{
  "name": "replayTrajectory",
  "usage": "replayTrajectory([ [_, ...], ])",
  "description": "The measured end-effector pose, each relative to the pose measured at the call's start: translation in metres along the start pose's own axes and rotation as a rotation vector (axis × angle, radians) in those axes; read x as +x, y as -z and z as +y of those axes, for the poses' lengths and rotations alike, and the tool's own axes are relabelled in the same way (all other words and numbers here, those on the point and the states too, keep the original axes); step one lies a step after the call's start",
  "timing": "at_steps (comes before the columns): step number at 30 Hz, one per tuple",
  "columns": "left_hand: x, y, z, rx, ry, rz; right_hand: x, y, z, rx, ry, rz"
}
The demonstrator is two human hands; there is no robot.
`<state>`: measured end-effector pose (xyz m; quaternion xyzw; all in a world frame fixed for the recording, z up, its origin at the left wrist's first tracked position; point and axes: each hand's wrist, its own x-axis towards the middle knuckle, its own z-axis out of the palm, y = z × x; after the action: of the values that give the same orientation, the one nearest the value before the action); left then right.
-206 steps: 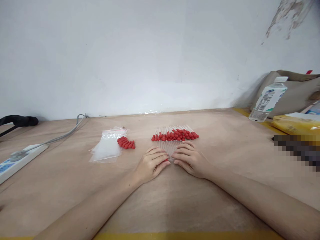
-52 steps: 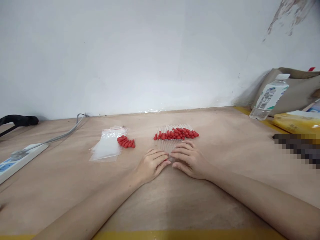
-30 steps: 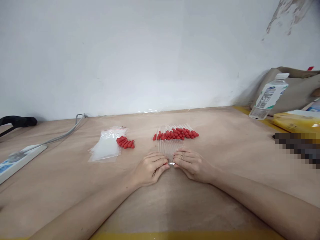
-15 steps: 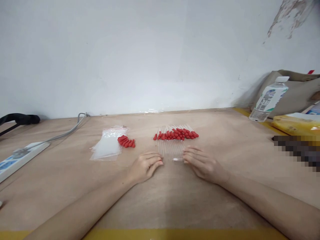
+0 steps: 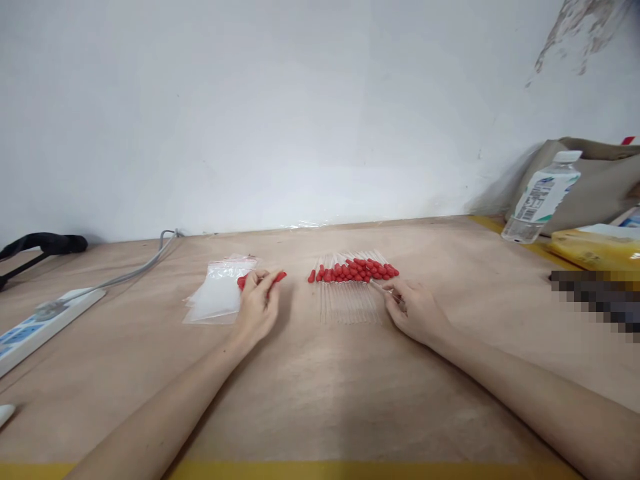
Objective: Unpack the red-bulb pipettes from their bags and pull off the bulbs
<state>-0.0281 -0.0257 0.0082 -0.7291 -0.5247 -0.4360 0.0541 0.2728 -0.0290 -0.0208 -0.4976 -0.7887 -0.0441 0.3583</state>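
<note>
My left hand [image 5: 257, 303] is over the small pile of loose red rubber bulbs [image 5: 242, 282], largely hiding it. A red rubber bulb [image 5: 281, 275] sticks out past its pinched thumb and finger. My right hand [image 5: 415, 310] pinches a thin clear glass tube [image 5: 379, 288], its tip pointing left and up towards the row. Between the hands lies a row of glass droppers [image 5: 354, 271] topped with red bulbs, and plain glass tubes [image 5: 345, 305] lie side by side below them.
Clear zip bags [image 5: 213, 297] lie left of my left hand. Further left are a power strip [image 5: 75, 303] with a grey cable and a black strap-like object [image 5: 47, 247]. A plastic bottle [image 5: 543, 197], a grey bag [image 5: 605, 183] and a yellow packet [image 5: 595, 247] stand at the right.
My left hand has moved left and up from the tubes to the loose bulbs. My right hand has moved slightly right and up, with a glass tube now showing tilted in its fingers.
</note>
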Motion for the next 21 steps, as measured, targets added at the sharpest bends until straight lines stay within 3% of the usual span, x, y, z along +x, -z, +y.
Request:
replayTrajectory([
  [6, 0.022, 0.029, -0.042, 0.03, 0.234, 0.126, 0.004, -0.01, -0.001, 0.033, 0.011, -0.004],
  [11, 0.026, 0.036, -0.068, 0.032, 0.353, 0.152, 0.007, -0.014, 0.001, 0.009, 0.042, 0.013],
  [21, 0.023, 0.037, -0.066, 0.182, 0.193, -0.128, 0.005, -0.01, -0.007, 0.035, 0.0, -0.048],
])
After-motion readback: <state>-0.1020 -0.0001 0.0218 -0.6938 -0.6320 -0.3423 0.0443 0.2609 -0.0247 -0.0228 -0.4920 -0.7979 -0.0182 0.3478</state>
